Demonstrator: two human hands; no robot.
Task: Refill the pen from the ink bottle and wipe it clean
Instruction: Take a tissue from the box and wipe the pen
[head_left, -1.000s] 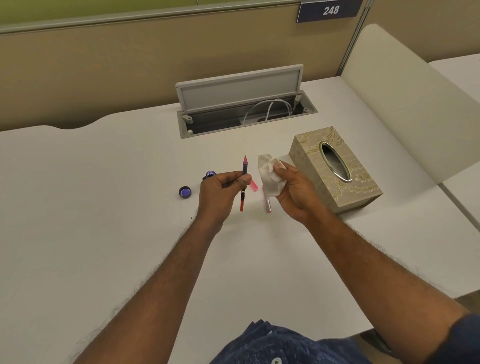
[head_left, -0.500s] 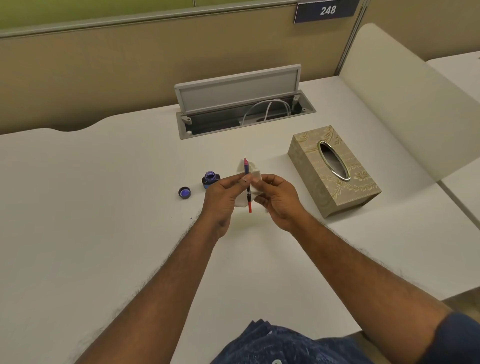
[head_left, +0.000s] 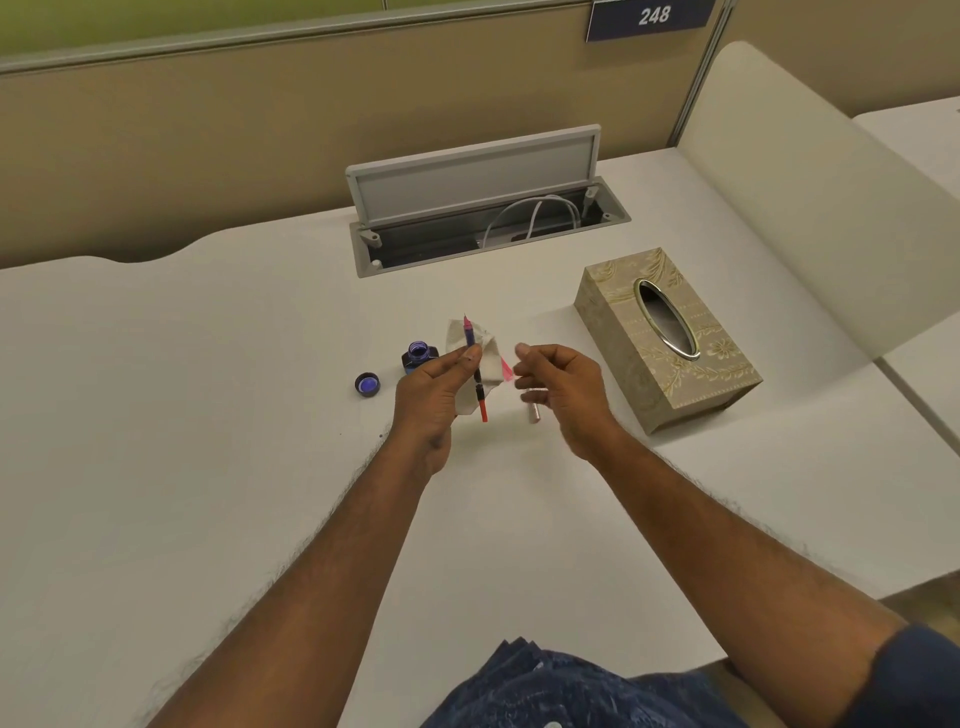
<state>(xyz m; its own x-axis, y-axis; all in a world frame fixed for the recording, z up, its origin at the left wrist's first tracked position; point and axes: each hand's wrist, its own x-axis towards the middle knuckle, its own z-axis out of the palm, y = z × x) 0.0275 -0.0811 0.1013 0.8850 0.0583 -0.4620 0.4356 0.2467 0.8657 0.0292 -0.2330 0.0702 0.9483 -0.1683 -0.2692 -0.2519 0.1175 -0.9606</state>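
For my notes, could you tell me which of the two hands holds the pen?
The left hand: it grips pen and tissue; the right hand holds nothing.

My left hand (head_left: 431, 395) pinches pen (head_left: 478, 387) upright, nib toward 12 o'clock, tissue (head_left: 456, 340) bunched behind it. Right hand (head_left: 566, 395) at 3 o'clock, loosely curled, empty, blurred. Open ink bottle (head_left: 418, 357) at 10 o'clock of left hand, bottle cap (head_left: 368, 384) at its 8.

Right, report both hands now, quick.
Left hand: closed, pinching the pen together with the tissue.
Right hand: open, fingers loosely curled, holding nothing.
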